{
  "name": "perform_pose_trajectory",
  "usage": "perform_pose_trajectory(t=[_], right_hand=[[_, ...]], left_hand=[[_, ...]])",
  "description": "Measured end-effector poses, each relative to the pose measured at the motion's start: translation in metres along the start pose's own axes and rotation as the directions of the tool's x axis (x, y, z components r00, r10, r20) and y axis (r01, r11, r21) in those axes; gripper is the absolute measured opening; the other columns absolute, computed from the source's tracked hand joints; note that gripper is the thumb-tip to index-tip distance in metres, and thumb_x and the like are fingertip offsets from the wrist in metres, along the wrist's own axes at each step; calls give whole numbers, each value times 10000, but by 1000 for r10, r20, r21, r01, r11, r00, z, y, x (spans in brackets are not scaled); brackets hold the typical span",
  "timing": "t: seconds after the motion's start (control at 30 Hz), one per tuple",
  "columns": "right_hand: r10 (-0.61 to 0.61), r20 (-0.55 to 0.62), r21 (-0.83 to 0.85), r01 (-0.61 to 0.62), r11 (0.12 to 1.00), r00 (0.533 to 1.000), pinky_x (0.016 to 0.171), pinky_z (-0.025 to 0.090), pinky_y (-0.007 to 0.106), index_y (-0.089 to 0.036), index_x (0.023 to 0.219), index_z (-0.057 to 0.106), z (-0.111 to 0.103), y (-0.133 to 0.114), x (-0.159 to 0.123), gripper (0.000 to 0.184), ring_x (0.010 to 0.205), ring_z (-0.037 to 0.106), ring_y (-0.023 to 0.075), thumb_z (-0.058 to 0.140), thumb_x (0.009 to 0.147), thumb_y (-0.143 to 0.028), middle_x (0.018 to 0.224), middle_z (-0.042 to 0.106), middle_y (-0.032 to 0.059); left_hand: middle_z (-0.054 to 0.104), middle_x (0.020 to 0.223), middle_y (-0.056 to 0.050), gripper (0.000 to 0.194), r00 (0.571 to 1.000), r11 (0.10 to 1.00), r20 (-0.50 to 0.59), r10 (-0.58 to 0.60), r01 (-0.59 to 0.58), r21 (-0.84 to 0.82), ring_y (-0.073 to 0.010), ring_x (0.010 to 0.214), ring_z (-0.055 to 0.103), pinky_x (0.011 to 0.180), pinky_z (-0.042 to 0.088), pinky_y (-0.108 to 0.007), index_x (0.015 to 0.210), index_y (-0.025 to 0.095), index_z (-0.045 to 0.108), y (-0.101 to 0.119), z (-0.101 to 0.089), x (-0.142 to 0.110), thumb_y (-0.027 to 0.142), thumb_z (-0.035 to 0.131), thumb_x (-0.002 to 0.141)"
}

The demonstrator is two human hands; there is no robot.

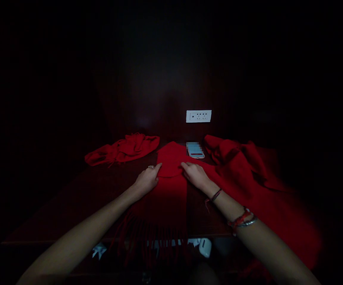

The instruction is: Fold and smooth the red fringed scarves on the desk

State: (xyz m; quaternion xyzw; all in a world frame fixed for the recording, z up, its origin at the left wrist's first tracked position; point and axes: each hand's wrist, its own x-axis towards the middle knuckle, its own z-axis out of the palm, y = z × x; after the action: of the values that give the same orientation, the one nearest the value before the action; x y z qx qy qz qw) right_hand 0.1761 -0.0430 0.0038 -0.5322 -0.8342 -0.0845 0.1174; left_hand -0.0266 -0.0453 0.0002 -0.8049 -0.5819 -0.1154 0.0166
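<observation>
A red fringed scarf [170, 198] lies on the dark table, its fringe hanging over the front edge. Across its upper part runs a folded-over layer. At that fold's left edge, my left hand [148, 179] pinches the cloth between thumb and fingers; a ring shows on one finger. Opposite it, my right hand [195, 174] is closed on the fold's right side. From there more red cloth stretches to the right, beneath and beyond my right forearm, which wears a thin cord and thicker bracelets.
Another crumpled red cloth [126, 148] lies at the back left. A phone [195, 150] with a lit screen rests behind my right hand. On the dark wall is a white socket panel [199, 116]. Below the table's front edge sits a small white case [205, 247].
</observation>
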Motion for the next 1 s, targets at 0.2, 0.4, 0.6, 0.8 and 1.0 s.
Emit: perform_pose_trajectory(t=[0.2,0.4,0.6,0.8,1.0], right_hand=[[20,-327,155,32,987,945,738,345,222,-166,1003,456,-21,-10,42,247,888,489,139,312,803,-146,979,537,63],[-262,-230,-20,264,964,937,707,352,250,-184,1042,431,-50,-48,93,265,864,509,162,281,824,-177,966,554,73],[-95,-139,-74,86,994,986,682,356,253,-153,1074,384,-26,-41,92,280,830,520,184,267,820,-142,974,547,104],[-54,-168,-86,40,996,984,800,302,291,-133,998,482,-10,-29,81,264,945,419,199,289,818,-152,1027,486,127],[-174,-79,29,177,984,982,850,288,314,-199,990,566,2,5,47,309,1012,373,196,381,801,-357,1095,419,96]], left_hand=[[575,791,-26,599,1000,985,17,-19,21,-170,-130,738,541,701,386,-202,1258,156,229,-7,-5,6,109,427,694],[461,1074,-148,786,985,993,-126,-117,116,-17,-247,870,528,682,395,-295,1295,178,65,-7,-4,4,421,493,682],[486,1030,-158,804,976,976,-31,-214,212,-42,-233,845,544,675,390,-287,1290,119,-78,-5,-2,8,265,454,705],[412,1102,-121,668,983,989,-130,-129,119,-84,-247,936,485,734,388,-320,1288,207,96,-9,5,17,357,436,733],[343,1060,-59,605,968,978,-249,-10,-42,-203,-185,956,442,811,363,-280,1241,246,221,-19,1,21,222,491,700]])
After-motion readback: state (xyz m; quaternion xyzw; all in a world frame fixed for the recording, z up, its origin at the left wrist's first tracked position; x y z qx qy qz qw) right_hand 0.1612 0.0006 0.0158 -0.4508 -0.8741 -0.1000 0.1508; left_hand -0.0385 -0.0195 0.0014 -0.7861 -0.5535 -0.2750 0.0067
